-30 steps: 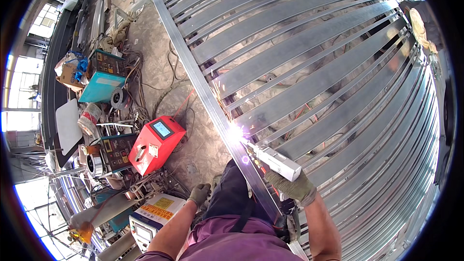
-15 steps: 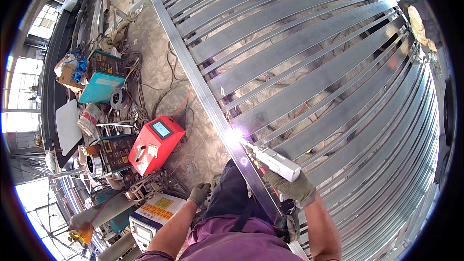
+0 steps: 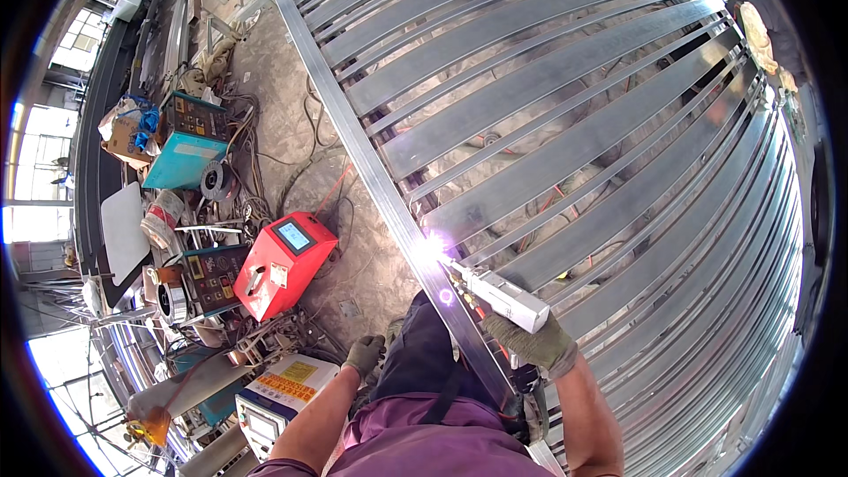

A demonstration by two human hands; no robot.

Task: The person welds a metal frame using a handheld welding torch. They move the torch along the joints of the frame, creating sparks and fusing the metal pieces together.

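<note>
My right hand [image 3: 541,344], in a grey-green work glove, is closed around a white welding torch [image 3: 508,299]. The torch's nozzle points up and left to a bright violet-white glare [image 3: 431,248] on the long edge rail [image 3: 358,137] of a grey metal slatted panel [image 3: 548,146]. The glare hides the spot where the nozzle meets the rail. My left hand [image 3: 364,355], gloved alike, is low beside my dark-trousered leg [image 3: 413,344], its fingers loosely curled with nothing visible in them.
Left of the rail stands a red machine [image 3: 287,265] with a small screen. Beyond it are a teal machine [image 3: 190,141], a wire spool [image 3: 216,181] and tangled cables [image 3: 252,155]. A white cabinet [image 3: 283,389] is near my left forearm. A gloved hand [image 3: 758,35] shows at the panel's far right.
The torch and both hands hold nearly the same place. The glare stays at the rail, and the view has shifted only very slightly.
</note>
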